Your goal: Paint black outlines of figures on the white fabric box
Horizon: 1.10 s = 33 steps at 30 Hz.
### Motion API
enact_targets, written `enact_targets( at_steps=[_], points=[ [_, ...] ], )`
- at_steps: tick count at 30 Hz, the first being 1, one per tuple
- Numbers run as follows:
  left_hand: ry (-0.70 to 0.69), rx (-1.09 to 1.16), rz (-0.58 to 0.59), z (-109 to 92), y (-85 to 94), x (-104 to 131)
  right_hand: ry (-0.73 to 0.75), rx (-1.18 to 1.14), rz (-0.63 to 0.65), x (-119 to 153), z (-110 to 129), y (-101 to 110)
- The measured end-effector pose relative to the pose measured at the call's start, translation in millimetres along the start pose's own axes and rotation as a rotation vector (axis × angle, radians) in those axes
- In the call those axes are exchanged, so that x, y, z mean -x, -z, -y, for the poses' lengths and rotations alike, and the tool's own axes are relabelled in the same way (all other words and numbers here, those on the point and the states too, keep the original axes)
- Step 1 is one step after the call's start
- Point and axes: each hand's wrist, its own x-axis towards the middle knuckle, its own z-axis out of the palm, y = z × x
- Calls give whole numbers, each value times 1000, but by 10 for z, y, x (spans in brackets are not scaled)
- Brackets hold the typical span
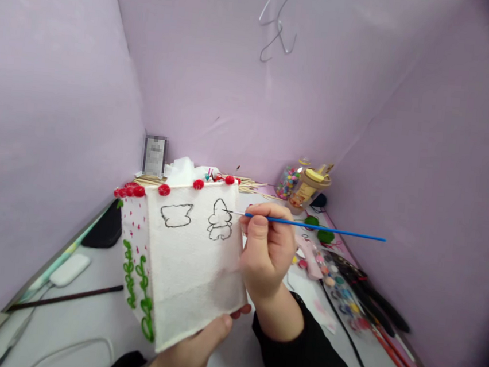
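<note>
A white fabric-covered box [194, 277] is tilted up before me, with red pompoms [164, 189] along its top rim and green leafy vines [145, 295] on its left side. Two black butterfly outlines mark the front face. My left hand [198, 346] grips the box from below, thumb on the front lower edge. Pinched between the fingers of my right hand [266, 246] is a thin blue paintbrush [322, 227]. Its tip lies at the right butterfly outline [220, 221], and the handle points to the right.
Right of the box are a paint-pot strip [342, 291], black-handled pliers [375, 300], red-handled scissors [400, 360] and a pink glue gun [310, 259]. A yellow-lidded cup [308, 189] stands behind. A dark stick [69, 298] and a white charger [70, 270] lie left.
</note>
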Motion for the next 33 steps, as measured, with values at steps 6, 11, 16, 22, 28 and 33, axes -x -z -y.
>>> enact_targets(
  at_steps=[6,11,16,22,28,33],
  points=[
    [-15,26,27,-42,-10,-15,12,-41,-48,-4,3,-52],
    [-3,-35,-23,-19,-10,2,42,-37,-45,-15,38,-54],
    [2,-97,-88,6,7,11,44,9,-74,-9,47,-38],
    [-3,-79,-73,46,20,20,-18,38,-45,21,-12,-27],
    [19,-109,-113,89,41,41,-32,77,-39,-9,-13,-28],
    [-3,-104,-49,31,36,36,-40,84,-24,-10,-18,-29]
  ],
)
